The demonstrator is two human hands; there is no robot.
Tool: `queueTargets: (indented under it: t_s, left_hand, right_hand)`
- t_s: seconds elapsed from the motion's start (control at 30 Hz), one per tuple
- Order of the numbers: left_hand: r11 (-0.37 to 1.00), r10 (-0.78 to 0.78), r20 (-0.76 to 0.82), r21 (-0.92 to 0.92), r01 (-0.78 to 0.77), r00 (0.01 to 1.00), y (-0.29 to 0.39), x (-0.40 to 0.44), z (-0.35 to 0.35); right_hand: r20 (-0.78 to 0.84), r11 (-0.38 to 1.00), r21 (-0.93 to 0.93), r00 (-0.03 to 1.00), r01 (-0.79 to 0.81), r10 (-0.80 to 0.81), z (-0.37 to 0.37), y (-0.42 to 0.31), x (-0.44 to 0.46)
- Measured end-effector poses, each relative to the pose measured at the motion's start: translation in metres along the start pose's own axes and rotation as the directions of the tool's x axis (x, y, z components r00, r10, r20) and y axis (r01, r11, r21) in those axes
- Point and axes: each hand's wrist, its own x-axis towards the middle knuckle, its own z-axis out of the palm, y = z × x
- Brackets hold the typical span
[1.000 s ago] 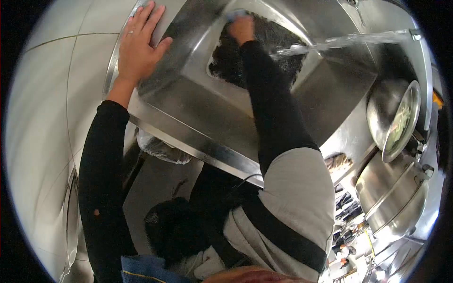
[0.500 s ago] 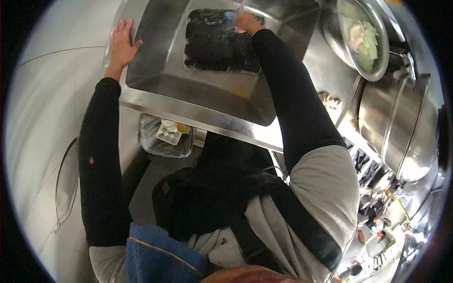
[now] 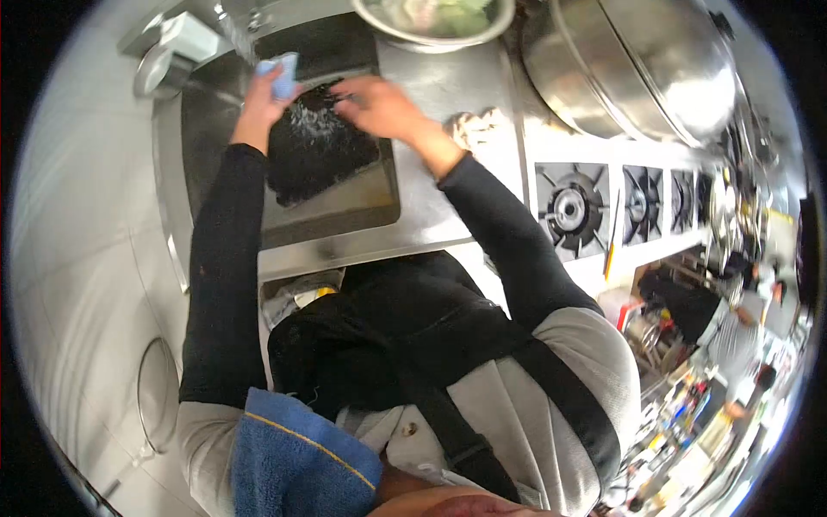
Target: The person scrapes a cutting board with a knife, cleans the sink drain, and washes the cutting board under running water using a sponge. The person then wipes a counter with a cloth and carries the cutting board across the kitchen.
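Note:
A light blue sponge (image 3: 284, 72) is in my left hand (image 3: 261, 102), its fingers closed around it over the left part of the metal sink (image 3: 332, 231). Just to the right, my right hand (image 3: 383, 108) reaches over the sink with its fingers apart and slightly blurred. I see nothing held in it. Beneath both hands lies a dark, flat rectangular piece (image 3: 323, 159) with whitish suds or water on its upper part. Whether my right fingertips touch it, I cannot tell. Water (image 3: 234, 33) streams down behind my left hand.
A steel bowl (image 3: 435, 41) of pale green leaves stands behind the sink. To the right are a large steel pot (image 3: 642, 69) and gas burners (image 3: 570, 208). A lined bin (image 3: 297, 297) sits below the sink. Farther right, a person (image 3: 736, 340) is at work.
The blue sponge has passed from my right hand to my left. My left hand has left the sink's rim and come over the basin. The camera view has swung right.

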Motion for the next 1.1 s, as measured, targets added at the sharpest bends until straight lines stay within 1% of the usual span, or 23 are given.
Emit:
queueTargets:
  t_s: [0.07, 0.1, 0.13, 0.17, 0.2, 0.27, 0.33, 0.37, 0.47, 0.5, 0.53, 0.57, 0.6, 0.67, 0.7, 0.73, 0.8, 0.83, 0.87, 0.93, 1.0, 1.07, 1.1]
  left_hand:
    - [0.994, -0.110, 0.045, 0.016, 0.110, 0.993, 0.018, 0.056, -0.014]
    - [0.993, -0.106, 0.018, 0.054, 0.105, 0.994, 0.025, 0.058, -0.004]
    - [0.991, -0.100, -0.008, 0.092, 0.100, 0.995, 0.034, 0.058, 0.008]
    - [0.918, 0.087, 0.188, 0.366, -0.152, 0.978, 0.028, 0.084, -0.010]
    - [0.900, 0.065, 0.083, 0.425, -0.095, 0.994, 0.030, 0.081, 0.006]
    - [0.791, 0.107, 0.018, 0.604, -0.096, 0.994, 0.031, 0.081, 0.021]
    - [0.520, 0.255, 0.022, 0.840, -0.156, 0.967, 0.035, 0.085, 0.018]
    - [0.348, 0.335, -0.016, 0.931, -0.107, 0.942, 0.041, 0.075, 0.021]
    - [0.573, 0.196, 0.001, 0.811, -0.116, 0.981, 0.017, 0.115, -0.024]
    - [0.506, 0.227, 0.030, 0.851, -0.144, 0.973, 0.025, 0.082, -0.019]
    - [0.435, 0.258, 0.063, 0.883, -0.174, 0.964, 0.033, 0.049, -0.008]
    - [0.255, 0.299, 0.260, 0.905, -0.339, 0.918, 0.022, 0.065, -0.025]
    - [0.210, 0.337, 0.142, 0.952, -0.221, 0.931, 0.006, 0.084, -0.041]
    - [0.616, 0.078, 0.102, 0.777, -0.128, 0.992, 0.005, 0.083, -0.066]
    - [0.762, -0.073, 0.101, 0.647, -0.010, 0.992, 0.012, 0.077, -0.074]
    - [0.857, -0.248, 0.149, 0.493, 0.146, 0.957, 0.028, 0.052, -0.078]
    - [0.958, -0.032, 0.141, 0.286, -0.010, 0.989, 0.046, 0.020, -0.086]
    - [0.967, 0.026, 0.009, 0.254, -0.028, 1.000, 0.065, -0.009, -0.077]
    - [0.973, 0.087, -0.143, 0.225, -0.053, 0.986, 0.091, -0.033, -0.073]
    - [0.960, 0.207, -0.168, 0.226, -0.167, 0.964, 0.141, -0.037, -0.097]
    - [0.939, 0.325, -0.114, 0.156, -0.306, 0.939, 0.186, -0.014, -0.130]
    - [0.881, 0.447, -0.028, 0.187, -0.435, 0.894, 0.227, 0.006, -0.148]
    - [0.865, 0.471, -0.018, 0.209, -0.457, 0.882, 0.245, 0.032, -0.169]
  right_hand:
    - [-0.229, 0.887, -0.333, 0.940, -0.320, 0.254, -0.057, 0.022, -0.049]
    - [-0.415, 0.699, -0.478, 0.838, -0.532, 0.354, -0.072, 0.022, -0.076]
    - [-0.336, 0.687, -0.502, 0.850, -0.526, 0.405, -0.072, 0.024, -0.096]
    - [-0.255, 0.677, -0.524, 0.854, -0.517, 0.454, -0.064, 0.035, -0.121]
    - [-0.169, 0.675, -0.542, 0.852, -0.501, 0.496, -0.053, 0.047, -0.144]
    - [-0.191, 0.934, -0.299, 0.972, -0.194, 0.141, -0.032, 0.086, -0.204]
    - [-0.275, 0.943, -0.070, 0.915, -0.327, 0.296, -0.029, 0.064, -0.253]
    - [-0.334, 0.889, -0.149, 0.868, -0.433, 0.367, -0.019, 0.059, -0.281]
    - [-0.398, 0.766, -0.370, 0.835, -0.526, 0.381, -0.023, 0.069, -0.274]
    - [-0.382, 0.682, -0.513, 0.850, -0.521, 0.363, -0.030, 0.090, -0.250]
    - [-0.478, 0.734, -0.496, 0.852, -0.463, 0.215, -0.036, 0.118, -0.217]
    - [-0.530, 0.784, -0.411, 0.821, -0.465, 0.209, -0.038, 0.141, -0.175]
    - [-0.589, 0.760, -0.446, 0.794, -0.473, 0.149, -0.034, 0.166, -0.129]
    - [-0.536, 0.762, -0.494, 0.837, -0.419, 0.113, -0.018, 0.158, -0.043]
    - [-0.399, 0.796, -0.593, 0.903, -0.119, -0.162, -0.001, 0.150, -0.019]
    - [-0.265, 0.924, -0.372, 0.944, 0.088, -0.196, 0.023, 0.149, 0.003]
    - [-0.003, 0.974, -0.136, 0.983, 0.183, -0.185, 0.052, 0.116, 0.015]
    - [-0.089, 0.997, -0.007, 0.993, 0.081, -0.081, 0.066, 0.090, 0.005]
    - [0.010, 0.999, -0.003, 0.999, -0.054, 0.054, 0.046, 0.044, -0.011]
    - [-0.221, 0.995, -0.087, 0.973, 0.057, -0.075, 0.028, 0.029, -0.041]
    - [-0.234, 0.990, -0.132, 0.972, -0.055, 0.023, -0.023, 0.033, -0.068]
    - [-0.498, 0.947, -0.264, 0.867, -0.182, 0.028, -0.076, 0.055, -0.094]
    - [-0.574, 0.939, -0.157, 0.802, -0.306, 0.166, -0.100, 0.062, -0.105]
